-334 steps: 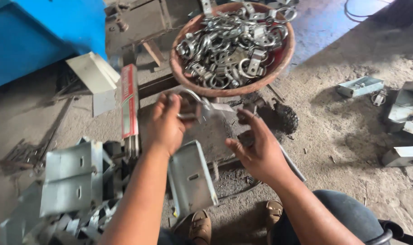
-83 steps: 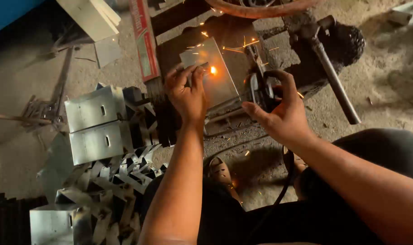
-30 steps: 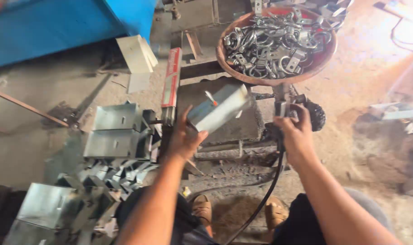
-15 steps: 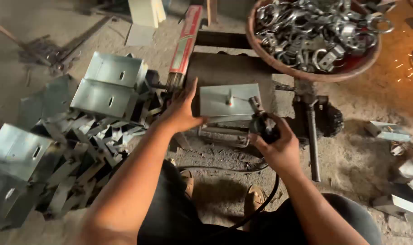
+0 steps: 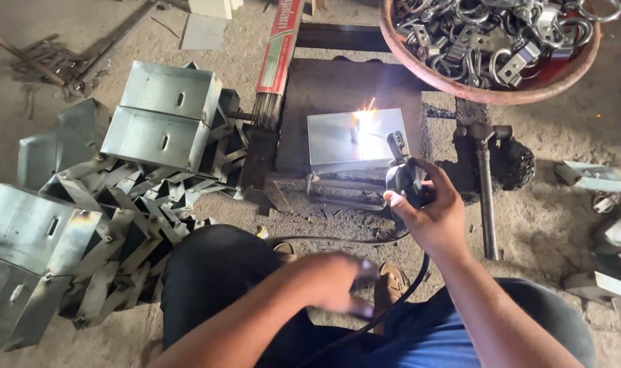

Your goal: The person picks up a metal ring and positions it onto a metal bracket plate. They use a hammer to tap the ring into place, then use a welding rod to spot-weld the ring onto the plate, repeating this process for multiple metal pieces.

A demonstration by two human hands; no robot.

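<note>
black welding holder point(image 5: 402, 178) gripped upright, sparking on flat grey metal plate point(image 5: 355, 138)

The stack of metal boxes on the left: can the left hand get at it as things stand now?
Probably yes. The left hand is blurred, low over the lap, and appears to hold nothing. Only the knee lies between it and the metal boxes. The right hand holds the welding tool.

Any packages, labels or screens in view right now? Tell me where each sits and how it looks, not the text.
Electrode packet: one long, narrow red and white carton, lying lengthwise on the ground left of the steel work plate, its open near end showing a bundle of grey rods.
No signs or screens in view.
</note>
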